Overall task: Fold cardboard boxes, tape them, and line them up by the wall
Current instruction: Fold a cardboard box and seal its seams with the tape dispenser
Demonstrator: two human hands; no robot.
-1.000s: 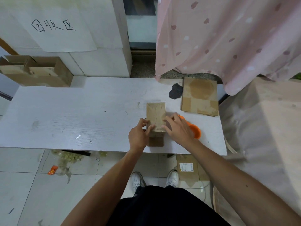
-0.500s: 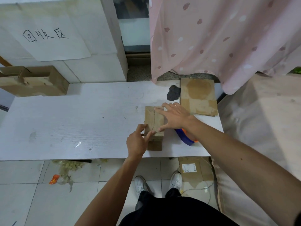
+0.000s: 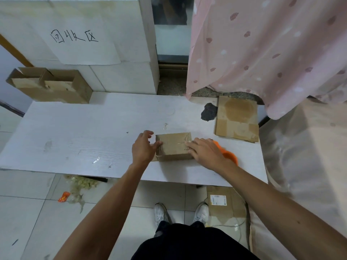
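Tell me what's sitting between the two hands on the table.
The small cardboard box, in the head view: the left hand touches its left end and the right hand rests flat fingers on its right end.

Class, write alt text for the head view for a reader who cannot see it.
A small cardboard box sits on a white table; the left hand touches its left end, the right hand presses flat on top.

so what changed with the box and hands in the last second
The small box was turned a quarter turn, now lying crosswise on the table. The left hand shifted to its left end; the right hand lies flat on its right part. Orange tape dispenser and flat cardboard unmoved.
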